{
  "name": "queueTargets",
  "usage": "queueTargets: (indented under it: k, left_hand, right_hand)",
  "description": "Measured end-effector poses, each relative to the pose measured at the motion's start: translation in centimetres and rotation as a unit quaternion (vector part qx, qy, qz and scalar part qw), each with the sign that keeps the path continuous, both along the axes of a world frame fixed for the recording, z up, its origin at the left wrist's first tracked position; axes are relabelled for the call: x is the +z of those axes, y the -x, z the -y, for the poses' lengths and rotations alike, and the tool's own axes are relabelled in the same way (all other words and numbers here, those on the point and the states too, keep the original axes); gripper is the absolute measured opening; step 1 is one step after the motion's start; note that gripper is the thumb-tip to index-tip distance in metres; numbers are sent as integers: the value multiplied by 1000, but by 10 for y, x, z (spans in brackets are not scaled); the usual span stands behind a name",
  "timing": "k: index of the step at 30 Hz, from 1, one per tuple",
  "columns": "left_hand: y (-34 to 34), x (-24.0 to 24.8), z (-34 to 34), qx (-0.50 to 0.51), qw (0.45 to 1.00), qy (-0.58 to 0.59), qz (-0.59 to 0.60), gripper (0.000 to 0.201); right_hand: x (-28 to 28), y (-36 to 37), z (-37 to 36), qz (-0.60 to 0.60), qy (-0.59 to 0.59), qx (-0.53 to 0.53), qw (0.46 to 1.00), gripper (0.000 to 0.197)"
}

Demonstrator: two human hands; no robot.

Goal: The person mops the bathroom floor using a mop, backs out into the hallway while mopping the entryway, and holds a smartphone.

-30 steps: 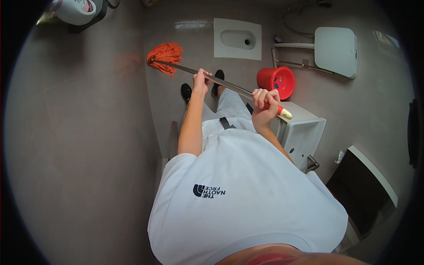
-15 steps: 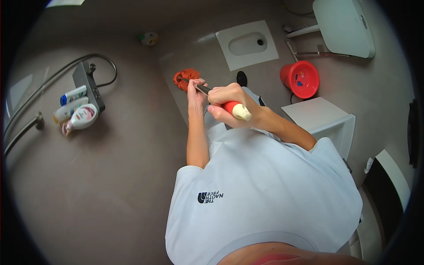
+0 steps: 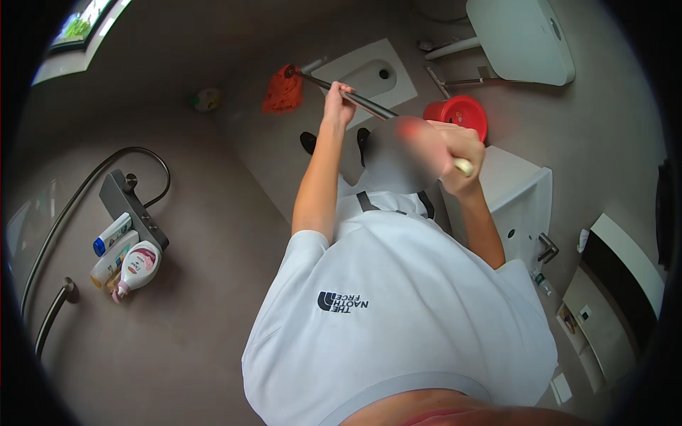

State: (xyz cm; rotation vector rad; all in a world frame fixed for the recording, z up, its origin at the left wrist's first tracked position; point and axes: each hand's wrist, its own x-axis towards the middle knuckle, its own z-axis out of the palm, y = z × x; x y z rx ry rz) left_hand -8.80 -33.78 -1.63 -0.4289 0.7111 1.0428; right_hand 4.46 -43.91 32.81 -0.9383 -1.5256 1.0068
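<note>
Mop (image 3: 372, 106): slants across before you; orange head (image 3: 283, 92) appears on floor (image 3: 273, 156), just beside squat toilet (image 3: 403, 89). Your left hand (image 3: 339, 104): curled around pole partway up, likely for steering. Your right hand (image 3: 463, 148): clenched around handle near pale end cap (image 3: 463, 167), grip partly blurred; wide spacing likely adds leverage. Red bucket (image 3: 455, 108): beyond right hand, near washbasin (image 3: 508, 169). Bottles (image 3: 139, 267): grouped at shower unit (image 3: 126, 195), your left, apparently for easy reach.

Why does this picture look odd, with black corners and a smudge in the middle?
Head view: fisheye imaging leaves black corners and bends straight edges; same view: a round blur, cause unclear, overlaps the right hand and hides part of the mop handle; the window looks bright against the dim wall.
</note>
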Motion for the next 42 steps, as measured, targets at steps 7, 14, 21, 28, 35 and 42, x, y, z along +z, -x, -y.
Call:
queueTargets:
  k: [7, 14, 21, 28, 35, 42]
  left_hand:
    - [-7, 42, 7, -151, 985, -9, -86, 12]
    - [94, 20, 18, -18, 998, 47, -48, 15]
    - [213, -10, 31, 145, 987, 60, -20, 15]
    - [253, -18, 43, 159, 984, 44, -71, 11]
    - [267, -54, 52, 356, 921, 159, 4, 27]
    - [229, 37, -6, 148, 951, 258, -88, 34]
  right_hand:
    - [10, -1, -22, -160, 53, -189, 967, 33]
    - [-7, 87, -94, -188, 132, -125, 965, 29]
    - [-39, 198, -154, -177, 168, 86, 966, 35]
    - [-57, 240, -143, -204, 145, -45, 967, 42]
    - [-17, 233, -137, -195, 211, 99, 953, 43]
    - [46, 164, -199, -220, 18, 338, 915, 29]
